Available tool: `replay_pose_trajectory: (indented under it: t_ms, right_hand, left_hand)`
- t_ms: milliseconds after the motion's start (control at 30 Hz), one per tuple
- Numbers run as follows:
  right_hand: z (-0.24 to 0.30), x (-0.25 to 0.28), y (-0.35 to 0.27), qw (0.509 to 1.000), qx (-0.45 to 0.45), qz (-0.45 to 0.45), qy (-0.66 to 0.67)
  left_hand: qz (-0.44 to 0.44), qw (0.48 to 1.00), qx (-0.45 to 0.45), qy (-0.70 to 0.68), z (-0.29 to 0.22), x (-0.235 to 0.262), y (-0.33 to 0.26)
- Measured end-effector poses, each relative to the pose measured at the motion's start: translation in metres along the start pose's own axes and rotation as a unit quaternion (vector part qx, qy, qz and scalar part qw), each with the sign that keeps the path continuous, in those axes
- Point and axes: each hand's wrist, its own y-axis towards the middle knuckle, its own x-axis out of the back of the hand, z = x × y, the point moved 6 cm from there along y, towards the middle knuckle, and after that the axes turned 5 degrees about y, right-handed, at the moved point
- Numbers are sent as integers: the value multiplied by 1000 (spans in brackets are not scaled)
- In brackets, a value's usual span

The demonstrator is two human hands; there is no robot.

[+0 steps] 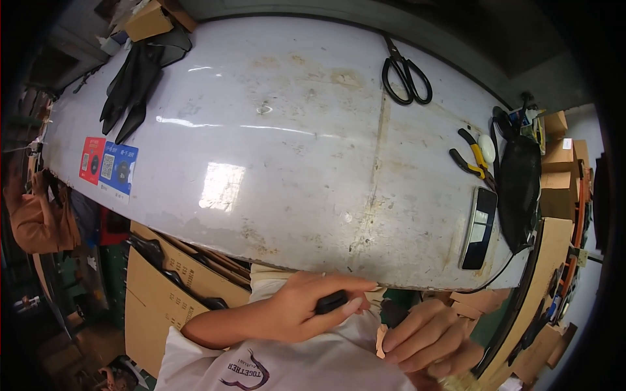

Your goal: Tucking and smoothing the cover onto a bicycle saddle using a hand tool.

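Note:
My left hand (319, 306) is closed around a small black object (332, 301) with a rounded end, just off the table's near edge. Most of that object is hidden by the fingers, so its kind is unclear. To its right, my right hand (430, 342) has its fingers curled together. A dark piece (393, 314) and a thin tan strip (380, 342) show at its fingertips, but I cannot make out what it grips. Both hands are low, in front of my white shirt, apart from each other.
On the white table (293, 169) lie black-handled scissors (407, 81), yellow-and-black pliers (477, 156), a phone (479, 228), a black pouch-like thing (520, 189) and limp black material (140, 85). Cardboard sheets (153, 300) lean below. A person (42, 218) is at far left.

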Motion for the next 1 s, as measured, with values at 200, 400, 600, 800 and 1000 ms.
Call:
replay_pose_trajectory:
  t_ms: [200, 400, 600, 800, 1000]
  right_hand:
    - [-20, -26, 4, 990, -54, 111, -64]
    - [-36, -28, 9, 986, -40, 146, -72]
    - [-43, -29, 8, 981, -51, 171, -82]
    - [-44, -11, -5, 973, -146, -155, -90]
    - [-29, -9, -8, 997, -72, 15, -37]
  left_hand:
    - [27, 991, 88, 100, 40, -13, 5]
    - [28, 996, 57, 56, 42, -15, 7]
    - [23, 996, 66, 54, 42, -13, 4]
    - [44, 997, 40, 45, 40, -12, 9]
    - [68, 996, 38, 35, 39, -11, 11]
